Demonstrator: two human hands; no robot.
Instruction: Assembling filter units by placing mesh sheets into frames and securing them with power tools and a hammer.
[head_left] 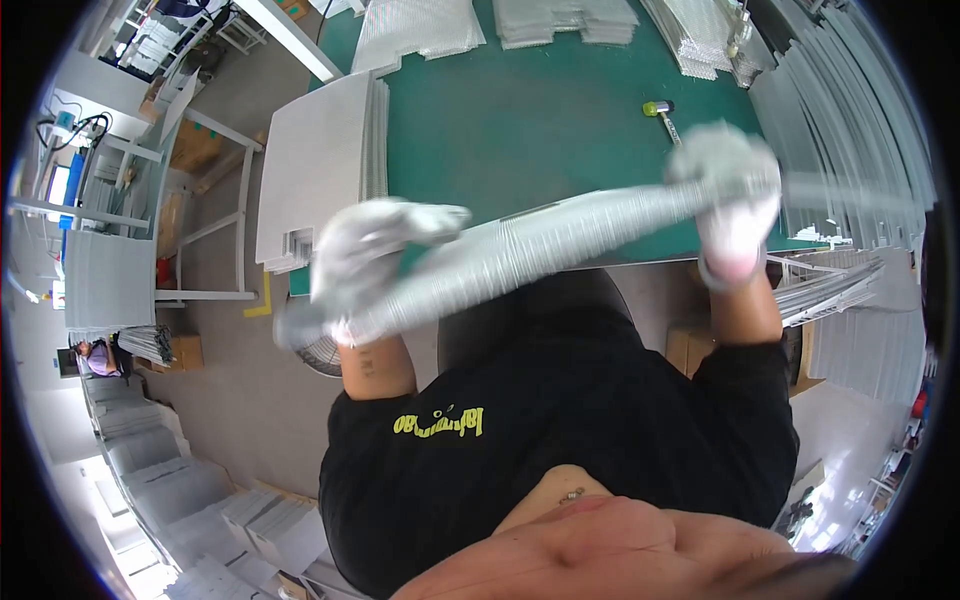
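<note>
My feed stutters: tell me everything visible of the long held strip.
The long strip is silvery grey and finely ribbed, perhaps plastic; motion blur hides detail. In the picture it slants across the near side of the green table, right end higher. The gloved right hand holds it toward the right, a blurred stretch reaching beyond; the gloved left hand is near its left end, its grip unclear.

Lit brightly and evenly | blown out to white at lower-left windows (142, 578) | glaring off floor (825, 490) at lower right | smeared by motion across left glove (365, 245), right glove (728, 180) and grey sheet (540, 245) | fairly crisp at hammer (660, 109) | bowed toward rim, blackened in corners
</note>
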